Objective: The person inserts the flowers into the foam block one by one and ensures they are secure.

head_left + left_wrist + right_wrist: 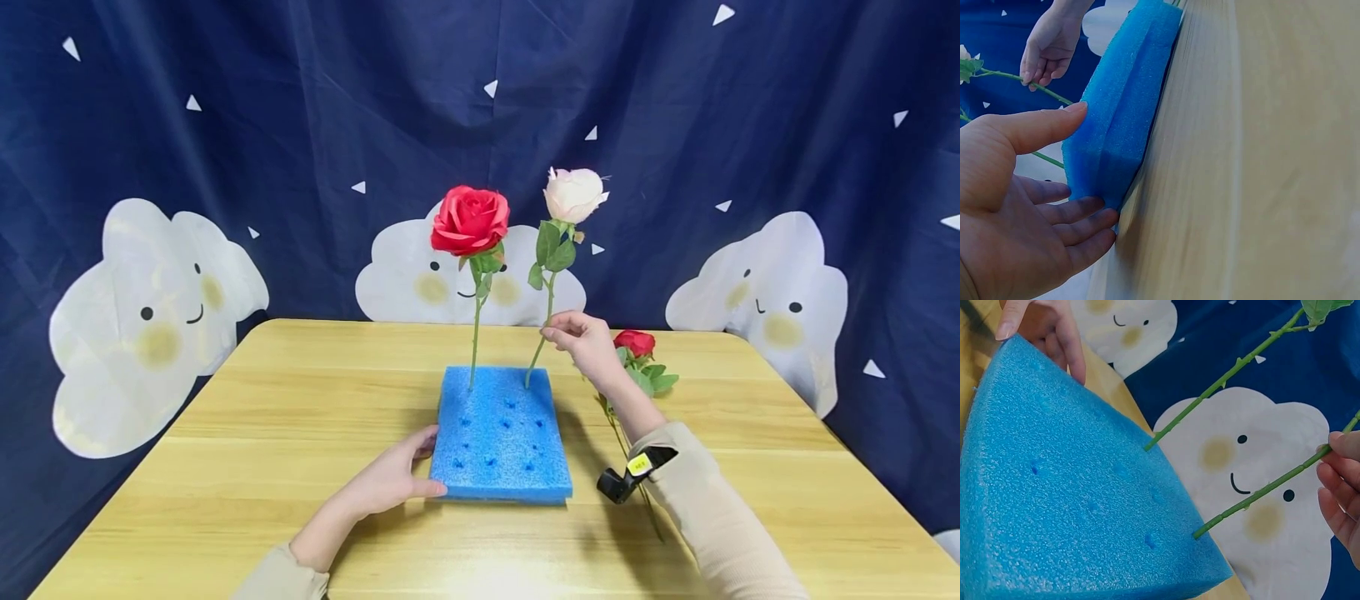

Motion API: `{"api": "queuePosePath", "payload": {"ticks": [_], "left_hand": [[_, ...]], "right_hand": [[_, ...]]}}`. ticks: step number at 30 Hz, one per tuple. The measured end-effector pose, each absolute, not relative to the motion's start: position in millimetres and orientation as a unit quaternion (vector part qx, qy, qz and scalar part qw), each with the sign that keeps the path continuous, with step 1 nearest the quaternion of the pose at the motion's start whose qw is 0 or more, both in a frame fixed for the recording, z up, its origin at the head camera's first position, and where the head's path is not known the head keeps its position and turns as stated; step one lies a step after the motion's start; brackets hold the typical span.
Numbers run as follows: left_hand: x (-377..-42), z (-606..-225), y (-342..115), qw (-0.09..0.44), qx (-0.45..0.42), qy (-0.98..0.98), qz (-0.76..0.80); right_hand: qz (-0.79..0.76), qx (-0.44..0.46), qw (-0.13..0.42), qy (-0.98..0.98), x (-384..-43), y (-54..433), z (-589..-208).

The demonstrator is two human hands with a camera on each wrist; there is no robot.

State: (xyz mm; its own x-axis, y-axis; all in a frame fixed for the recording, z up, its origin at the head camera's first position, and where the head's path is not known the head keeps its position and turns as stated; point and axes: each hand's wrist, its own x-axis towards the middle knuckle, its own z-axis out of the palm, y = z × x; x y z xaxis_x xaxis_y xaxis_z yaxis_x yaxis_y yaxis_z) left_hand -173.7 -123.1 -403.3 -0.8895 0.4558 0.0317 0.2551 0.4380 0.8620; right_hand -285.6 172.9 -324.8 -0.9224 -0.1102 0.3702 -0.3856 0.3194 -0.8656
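Observation:
A blue foam block (501, 454) with several small holes lies on the table. My right hand (583, 340) pinches the stem of a pale pink rose (574, 197) between thumb and fingertips. The stem's lower end meets the foam near its back right corner, leaning a little. To its left, a red rose (470, 221) stands upright in the block's back left part. My left hand (1029, 187) rests against the block's left side, thumb at the front corner and fingers extended along the foam, as the left wrist view shows.
Another red rose (634, 342) lies on the wooden table (300, 433) right of the block, partly hidden behind my right forearm. A dark blue curtain (315, 100) with smiling clouds hangs behind the table. A black wrist camera (619, 483) sits on my right wrist.

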Motion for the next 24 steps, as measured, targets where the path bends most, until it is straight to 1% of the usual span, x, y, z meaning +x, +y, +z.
{"api": "queuePosePath", "payload": {"ticks": [10, 18, 24], "left_hand": [[-176.2, -407.5, -122.8, 0.101, 0.21, 0.847, 0.479], [-176.4, -408.3, -122.8, 0.106, 0.205, 0.846, 0.48], [-177.5, -408.7, -122.5, 0.103, 0.205, 0.848, 0.477]], "right_hand": [[0.552, 0.156, 0.121, -0.81, -287.2, 176.2, -328.9], [0.547, 0.14, 0.109, -0.818, -286.6, 181.6, -334.5], [0.555, 0.165, 0.111, -0.808, -287.9, 179.7, -336.1]]}}
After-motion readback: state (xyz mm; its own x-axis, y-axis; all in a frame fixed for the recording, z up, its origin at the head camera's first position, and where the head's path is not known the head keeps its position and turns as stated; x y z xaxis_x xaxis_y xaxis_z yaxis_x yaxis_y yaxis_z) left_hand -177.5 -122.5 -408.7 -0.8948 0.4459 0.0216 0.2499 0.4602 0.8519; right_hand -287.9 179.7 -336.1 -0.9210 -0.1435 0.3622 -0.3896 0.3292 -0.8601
